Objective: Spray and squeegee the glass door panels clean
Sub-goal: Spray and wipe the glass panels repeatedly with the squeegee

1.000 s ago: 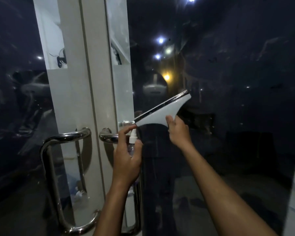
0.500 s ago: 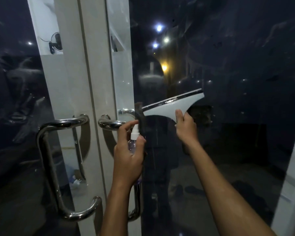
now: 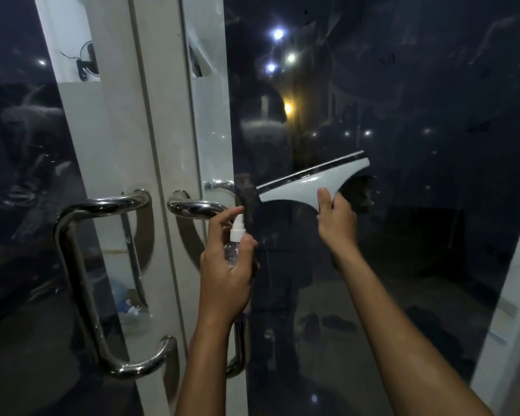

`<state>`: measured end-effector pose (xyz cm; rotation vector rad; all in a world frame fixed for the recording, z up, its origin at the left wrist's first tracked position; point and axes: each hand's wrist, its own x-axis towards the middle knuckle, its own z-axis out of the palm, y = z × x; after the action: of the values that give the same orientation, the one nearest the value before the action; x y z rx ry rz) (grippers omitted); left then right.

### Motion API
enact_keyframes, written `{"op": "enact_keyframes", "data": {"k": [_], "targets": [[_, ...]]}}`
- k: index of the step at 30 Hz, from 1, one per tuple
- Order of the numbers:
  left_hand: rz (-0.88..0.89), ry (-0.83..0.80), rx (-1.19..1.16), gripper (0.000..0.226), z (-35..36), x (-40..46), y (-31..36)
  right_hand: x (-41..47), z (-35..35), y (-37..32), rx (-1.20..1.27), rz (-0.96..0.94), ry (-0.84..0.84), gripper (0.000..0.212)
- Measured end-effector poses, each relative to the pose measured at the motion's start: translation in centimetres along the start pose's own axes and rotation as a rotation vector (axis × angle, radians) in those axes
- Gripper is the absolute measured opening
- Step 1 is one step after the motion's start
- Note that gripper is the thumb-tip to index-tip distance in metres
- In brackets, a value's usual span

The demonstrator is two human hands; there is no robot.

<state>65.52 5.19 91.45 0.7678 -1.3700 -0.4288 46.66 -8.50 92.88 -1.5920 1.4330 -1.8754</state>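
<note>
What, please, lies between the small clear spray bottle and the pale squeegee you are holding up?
In the head view, only bare dark glass of the right door panel separates the clear spray bottle from the pale squeegee; it shows a dim reflection.

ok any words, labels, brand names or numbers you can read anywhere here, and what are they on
None can be read.
Spray bottle in the left hand: clear body, white nozzle, no label showing.
Squeegee in the right hand: plain pale head, no brand mark visible.
Glass door panel and steel pull handles: only reflections and lights, no sign or sticker legible.
</note>
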Motion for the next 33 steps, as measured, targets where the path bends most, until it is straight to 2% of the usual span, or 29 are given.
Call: {"op": "enact_keyframes", "data": {"k": [4,8,12,16,18,22,24,29,33], "targets": [[-0.017,0.015,0.044,0.037,-0.1,-0.3,-0.9,-6.4,0.9,6.7,-0.053,0.075,-0.077,0.038],[-0.042,0.025,0.059,0.037,-0.5,-1.0,-1.7,-12.3,0.7,11.6,-0.090,0.162,-0.161,0.048],[-0.053,0.032,0.072,0.037,-0.5,-1.6,-2.2,-9.0,1.5,7.9,-0.076,0.082,-0.165,0.037],[-0.058,0.039,0.090,0.038,0.1,-1.9,-2.8,-6.7,3.0,4.1,0.013,0.086,-0.127,0.032],[-0.061,0.046,0.101,0.039,0.2,-2.1,-3.0,-8.0,3.0,6.0,0.011,0.105,-0.147,0.035],[-0.042,0.052,0.115,0.038,-0.5,-1.9,-2.9,-13.9,1.0,13.4,-0.061,0.181,-0.161,0.059],[-0.045,0.055,0.101,0.038,-1.0,-1.9,-3.0,-15.1,0.2,15.0,-0.092,0.198,-0.151,0.067],[-0.054,0.054,0.103,0.039,-1.2,-2.1,-3.6,-11.4,1.4,11.6,-0.133,0.134,-0.180,0.038],[-0.061,0.066,0.085,0.038,-0.8,-2.6,-3.9,-10.2,1.9,10.5,-0.088,0.101,-0.186,0.044]]}}
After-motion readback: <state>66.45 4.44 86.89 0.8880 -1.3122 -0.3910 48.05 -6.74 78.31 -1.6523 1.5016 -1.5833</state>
